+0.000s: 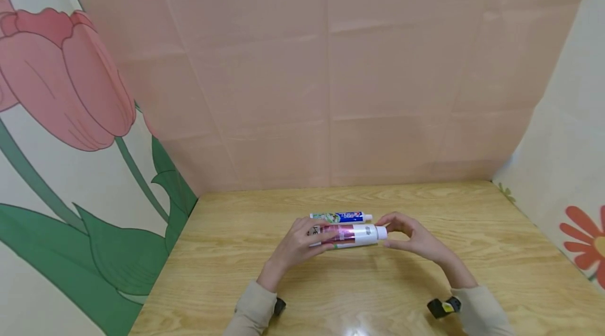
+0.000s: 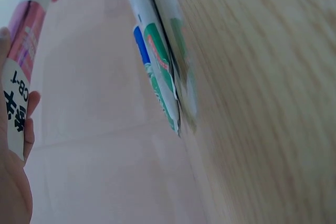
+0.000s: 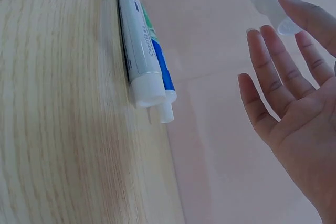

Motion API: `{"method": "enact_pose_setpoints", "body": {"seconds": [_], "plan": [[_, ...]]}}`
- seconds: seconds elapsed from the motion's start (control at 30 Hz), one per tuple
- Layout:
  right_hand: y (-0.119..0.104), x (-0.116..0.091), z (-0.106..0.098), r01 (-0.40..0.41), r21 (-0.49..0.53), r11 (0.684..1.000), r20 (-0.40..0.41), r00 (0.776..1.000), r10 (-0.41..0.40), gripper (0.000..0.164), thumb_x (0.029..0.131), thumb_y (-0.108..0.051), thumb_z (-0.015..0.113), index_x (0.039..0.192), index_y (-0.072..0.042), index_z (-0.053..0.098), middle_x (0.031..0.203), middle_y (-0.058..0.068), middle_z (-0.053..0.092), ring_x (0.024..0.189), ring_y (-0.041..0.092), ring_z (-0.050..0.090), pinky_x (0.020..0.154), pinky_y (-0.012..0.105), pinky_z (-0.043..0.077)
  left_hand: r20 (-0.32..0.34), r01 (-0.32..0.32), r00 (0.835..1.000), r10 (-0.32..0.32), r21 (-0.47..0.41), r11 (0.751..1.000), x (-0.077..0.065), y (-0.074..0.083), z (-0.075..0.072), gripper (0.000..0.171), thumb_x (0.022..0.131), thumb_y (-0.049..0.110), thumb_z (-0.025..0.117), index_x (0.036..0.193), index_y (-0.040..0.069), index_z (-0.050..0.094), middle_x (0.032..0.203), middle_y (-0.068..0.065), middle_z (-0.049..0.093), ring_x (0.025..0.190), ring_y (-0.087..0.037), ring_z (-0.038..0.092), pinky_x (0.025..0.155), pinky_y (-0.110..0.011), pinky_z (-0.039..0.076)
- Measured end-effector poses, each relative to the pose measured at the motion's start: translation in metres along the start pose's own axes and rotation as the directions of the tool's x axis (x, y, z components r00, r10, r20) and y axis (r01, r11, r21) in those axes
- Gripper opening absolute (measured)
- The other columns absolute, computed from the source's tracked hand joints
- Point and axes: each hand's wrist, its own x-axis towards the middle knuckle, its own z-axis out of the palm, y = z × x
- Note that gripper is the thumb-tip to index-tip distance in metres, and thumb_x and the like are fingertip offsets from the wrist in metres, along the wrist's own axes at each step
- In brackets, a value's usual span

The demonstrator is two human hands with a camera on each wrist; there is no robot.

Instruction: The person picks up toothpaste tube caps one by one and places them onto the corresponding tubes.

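A pink and white tube [image 1: 361, 233] with a white cap is held level above the table. My left hand [image 1: 299, 241] grips it at its white, black-lettered end, seen also in the left wrist view. My right hand [image 1: 416, 239] is at the white cap [image 3: 289, 27], thumb and fingers spread on either side. Whether they touch the cap cannot be told. Below lie two tubes of toothpaste side by side: a blue and green tube [image 1: 347, 217] and a white and green tube [image 3: 140, 51], which the held tube mostly hides in the head view.
The wood-grain table [image 1: 236, 252] extends around both hands. A pink cloth backdrop [image 1: 326, 73] rises behind it, with flower-patterned walls [image 1: 71, 89] at the sides. Black wrist straps [image 1: 443, 307] show at the sleeves.
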Motion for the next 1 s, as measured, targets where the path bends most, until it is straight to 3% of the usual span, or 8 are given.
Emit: {"method": "enact_pose_setpoints", "body": {"seconds": [0.23, 0.47, 0.7, 1.0], "plan": [[0.0062, 0.0009, 0.0022, 0.008, -0.006, 1.0, -0.007, 1.0, -0.008, 0.036, 0.081, 0.003, 0.067, 0.113, -0.008, 0.054, 0.107, 0.007, 0.059, 0.094, 0.015, 0.058, 0.079, 0.024, 0.048, 0.007, 0.011, 1.0, -0.011, -0.006, 1.0, 0.0017, 0.0014, -0.0024, 0.038, 0.081, 0.038, 0.069, 0.118, 0.028, 0.064, 0.113, 0.0, 0.059, 0.102, -0.012, 0.055, 0.094, -0.028, 0.044], [0.0031, 0.0004, 0.0007, -0.003, -0.005, 1.0, 0.001, 1.0, 0.003, 0.031, 0.083, -0.001, 0.067, 0.111, -0.009, 0.056, 0.102, 0.005, 0.06, 0.091, 0.015, 0.058, 0.077, 0.024, 0.047, 0.008, 0.013, 1.0, -0.013, -0.022, 1.0, 0.0024, 0.0025, -0.0026, 0.05, 0.069, 0.029, 0.08, 0.116, 0.027, 0.065, 0.113, -0.001, 0.06, 0.102, -0.013, 0.056, 0.093, -0.028, 0.044], [-0.0003, -0.0004, 0.0004, 0.014, 0.018, 1.0, 0.015, 1.0, -0.014, 0.027, 0.085, -0.003, 0.064, 0.11, -0.009, 0.057, 0.098, 0.005, 0.06, 0.084, 0.016, 0.056, 0.07, 0.025, 0.046, 0.009, 0.017, 1.0, -0.016, -0.024, 1.0, 0.0017, 0.0028, -0.0019, 0.048, 0.071, 0.03, 0.079, 0.117, 0.027, 0.065, 0.114, 0.0, 0.059, 0.102, -0.013, 0.056, 0.094, -0.032, 0.045], [0.0007, 0.0005, 0.0006, -0.042, 0.023, 0.999, 0.016, 0.999, 0.042, 0.023, 0.088, -0.006, 0.061, 0.11, -0.009, 0.058, 0.098, 0.005, 0.061, 0.085, 0.015, 0.057, 0.071, 0.026, 0.048, 0.006, 0.006, 1.0, -0.006, -0.011, 1.0, 0.0014, 0.0024, -0.0012, 0.045, 0.073, 0.033, 0.077, 0.116, 0.027, 0.065, 0.114, 0.0, 0.058, 0.103, -0.013, 0.056, 0.094, -0.03, 0.045]]}}
